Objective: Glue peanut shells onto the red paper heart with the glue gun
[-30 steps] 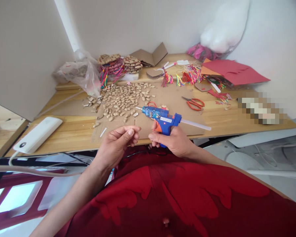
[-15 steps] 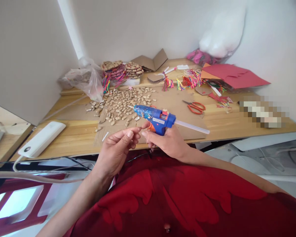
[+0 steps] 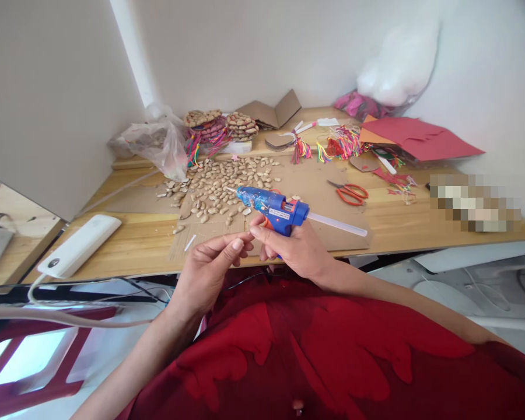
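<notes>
Near the middle of the bench's (image 3: 135, 230) front edge, we have our right hand (image 3: 295, 251) wrapped around the handle of a blue glue gun (image 3: 262, 201). The gun is held over a cardboard sheet (image 3: 319, 182), its nozzle pointing towards the bench's left side and its clear glue stick (image 3: 341, 224) jutting from the back towards the right. Our left hand (image 3: 214, 256) is just beside it, thumb and index finger pinched together and the other fingers curled in; we cannot tell whether anything small sits between the tips. The fingertips of both hands come close together below the gun, and we cannot make out whether they touch.

Beyond the nozzle, loose peanuts (image 3: 234, 175) are spread over the left part of the sheet. Orange-handled scissors (image 3: 353, 195) lie to the right of the gun, partly open. Along the bench's back edge we see a plastic bag (image 3: 171, 149), peanut-covered pieces (image 3: 242, 125) in stacks, colourful tassels (image 3: 345, 143) and, towards the right back corner, red sheets (image 3: 431, 138). A white device (image 3: 83, 245) lies by the front left corner.
</notes>
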A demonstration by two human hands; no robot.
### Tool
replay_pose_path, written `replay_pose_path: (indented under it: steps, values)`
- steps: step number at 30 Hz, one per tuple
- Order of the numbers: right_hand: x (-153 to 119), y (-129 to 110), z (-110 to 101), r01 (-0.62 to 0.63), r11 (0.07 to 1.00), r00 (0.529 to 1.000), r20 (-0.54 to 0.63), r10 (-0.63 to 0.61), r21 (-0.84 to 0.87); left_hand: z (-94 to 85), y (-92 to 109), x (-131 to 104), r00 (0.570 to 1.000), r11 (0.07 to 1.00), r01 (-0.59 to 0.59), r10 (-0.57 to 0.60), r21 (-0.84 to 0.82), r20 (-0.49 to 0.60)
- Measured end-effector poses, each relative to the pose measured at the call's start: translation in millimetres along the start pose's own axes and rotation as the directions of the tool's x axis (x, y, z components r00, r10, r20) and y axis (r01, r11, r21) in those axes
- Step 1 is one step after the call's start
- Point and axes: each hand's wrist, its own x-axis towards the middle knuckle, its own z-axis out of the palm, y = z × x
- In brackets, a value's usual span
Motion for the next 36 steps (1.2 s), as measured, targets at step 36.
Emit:
replay_pose_path:
  steps: [36]
  values:
    - [-6, 4, 11, -0.01, 0.959, 0.999, 0.047, 0.025, -0.283, 13.2, -2, -1, 0.968, 0.962, -0.227, 0.206, -0.151, -0.143]
